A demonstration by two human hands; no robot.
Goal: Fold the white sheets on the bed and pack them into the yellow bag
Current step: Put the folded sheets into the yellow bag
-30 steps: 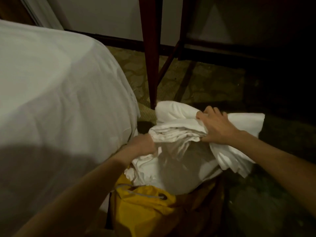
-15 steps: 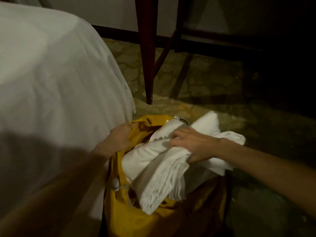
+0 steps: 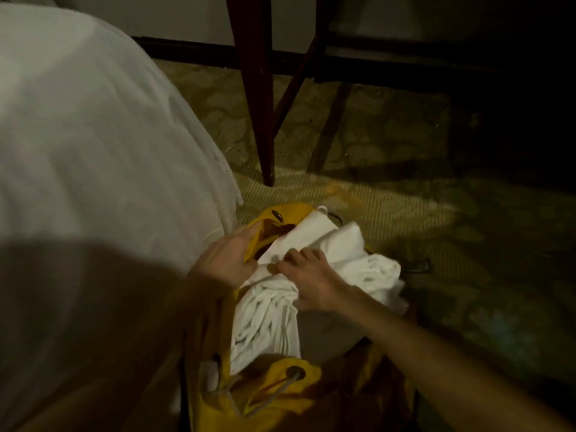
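The yellow bag [image 3: 282, 397] stands open on the floor beside the bed, with a drawstring through eyelets in its rim. A folded bundle of white sheets [image 3: 358, 263] sits partly inside its mouth and bulges over the right side. My left hand [image 3: 229, 258] grips the bag's far left rim and holds it open. My right hand [image 3: 307, 275] lies on top of the bundle with fingers curled into the cloth, pressing down. The bag's inside is mostly hidden by the sheets.
The bed [image 3: 93, 182], covered in white, fills the left side and touches the bag. A dark red wooden furniture leg [image 3: 260, 98] stands on the patterned carpet [image 3: 389, 194] just behind the bag. The right side is in dark shadow.
The bundle has come down from above the bag into its mouth. My left hand moved from the sheets to the bag's rim, and my right hand shifted left across the bundle.
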